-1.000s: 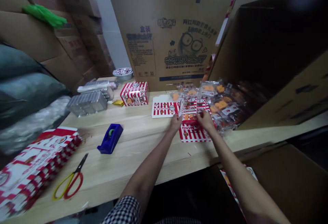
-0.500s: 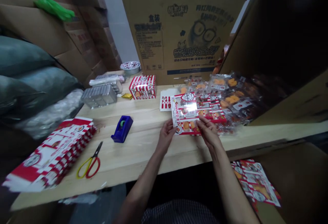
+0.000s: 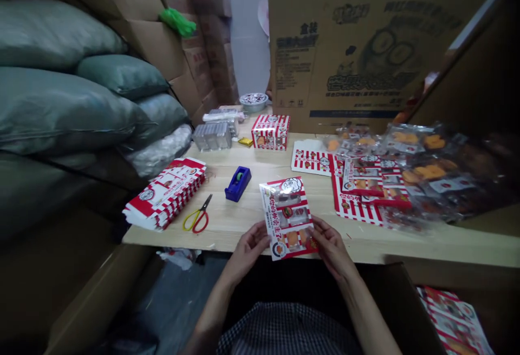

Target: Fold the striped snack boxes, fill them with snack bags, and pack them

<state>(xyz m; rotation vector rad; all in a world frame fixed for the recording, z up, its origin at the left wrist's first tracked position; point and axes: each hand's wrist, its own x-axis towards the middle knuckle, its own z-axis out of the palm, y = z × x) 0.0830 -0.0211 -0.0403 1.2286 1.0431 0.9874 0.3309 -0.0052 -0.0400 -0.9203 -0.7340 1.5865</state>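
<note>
A red-and-white printed snack box point(image 3: 289, 217) with clear windows is held up over the table's front edge. Orange pieces show through its lower windows. My left hand point(image 3: 252, 244) grips its left side, thumb in front, and my right hand point(image 3: 331, 244) grips the lower right side. More such boxes point(image 3: 374, 179) lie to the right, beside a heap of clear-wrapped snacks point(image 3: 433, 168). Flat striped cartons point(image 3: 311, 158) lie behind the held box. Left of it are a blue tape dispenser point(image 3: 238, 184) and scissors point(image 3: 197, 215) with one yellow and one red handle.
A stack of folded striped cartons point(image 3: 166, 192) lies at the table's left end. An assembled box point(image 3: 271, 132), clear plastic trays point(image 3: 212, 136) and a round tin point(image 3: 253, 102) stand at the back. Big cardboard boxes point(image 3: 300, 87) wall the rear. An open carton at lower right holds packs point(image 3: 457, 317).
The held box has come toward me, away from the other boxes on the right, with both hands still on it. My view has swung left.
</note>
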